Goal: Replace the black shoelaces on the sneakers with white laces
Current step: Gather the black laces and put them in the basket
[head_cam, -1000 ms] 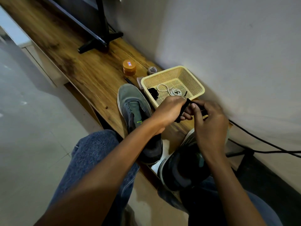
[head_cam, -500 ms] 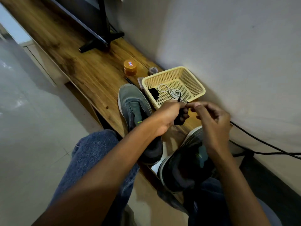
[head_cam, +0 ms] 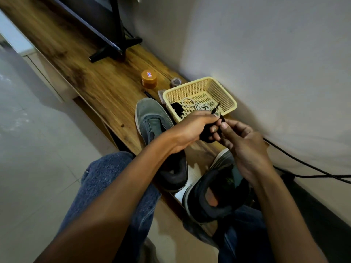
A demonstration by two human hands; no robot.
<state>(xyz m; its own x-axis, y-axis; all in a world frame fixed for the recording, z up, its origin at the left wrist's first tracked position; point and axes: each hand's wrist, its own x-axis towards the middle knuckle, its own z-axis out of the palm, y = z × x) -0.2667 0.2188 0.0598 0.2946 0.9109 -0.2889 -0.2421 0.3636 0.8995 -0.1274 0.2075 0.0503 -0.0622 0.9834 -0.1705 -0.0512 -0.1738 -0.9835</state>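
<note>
Head view — both hands, left hand [head_cam: 191, 130] and right hand [head_cam: 245, 145], grip a bundled black lace [head_cam: 206, 136] beside the mesh basket [head_cam: 230, 103].

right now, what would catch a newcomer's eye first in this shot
Mid-frame, the left hand and right hand meet over the wooden shelf, working a bundled black shoelace whose tip pokes up. Just behind them a yellow basket holds a coiled white lace. Two grey sneakers, one on the shelf beside the basket and one nearer the knees, wait below.
</note>
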